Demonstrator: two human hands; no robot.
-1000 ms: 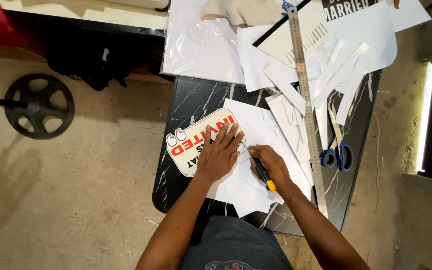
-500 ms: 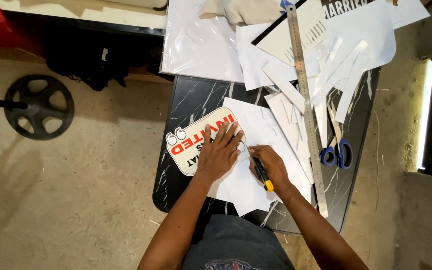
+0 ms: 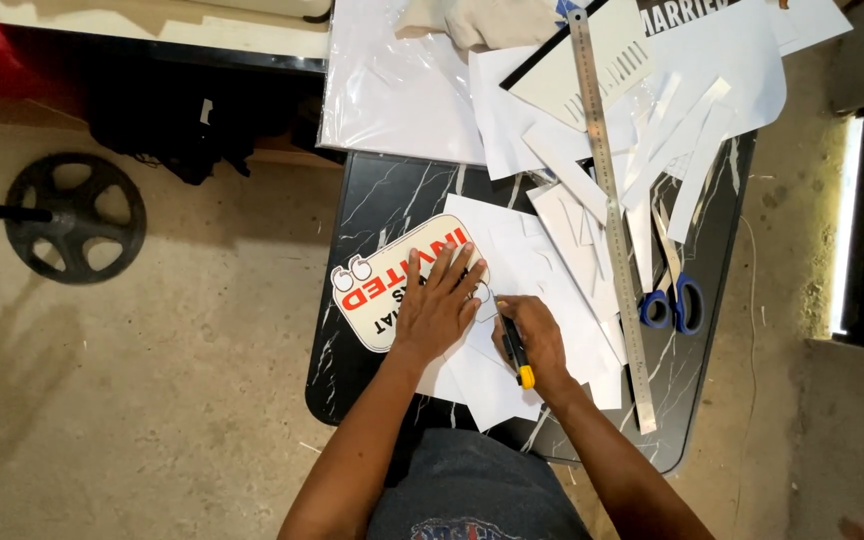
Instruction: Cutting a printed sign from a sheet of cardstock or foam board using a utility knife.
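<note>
In the head view, the left hand (image 3: 439, 305) lies flat and open, fingers spread, pressing down on a cream speech-bubble sign (image 3: 382, 290) with red and black lettering, which rests on the near left part of the black marbled table (image 3: 392, 200). Against the picture from a second ago, this hand keeps the same flat press on the sign, and the sign has not shifted.

The right hand (image 3: 535, 345) is closed around a craft knife (image 3: 515, 350) with a black body and yellow end, its tip pointing away from the person at the sign's right edge, over loose white paper sheets (image 3: 527, 265). Compared with the earlier frames the knife hand sits about where it was, just beside the left hand; any movement is too small to tell.

Farther right, a long metal ruler (image 3: 607, 200) runs from the far edge of the table towards the near edge, unmoved. Blue-handled scissors (image 3: 674, 300) lie just right of it among white paper strips (image 3: 682, 130). On the floor at left stands a black wheel-shaped base (image 3: 74, 215), as before.
</note>
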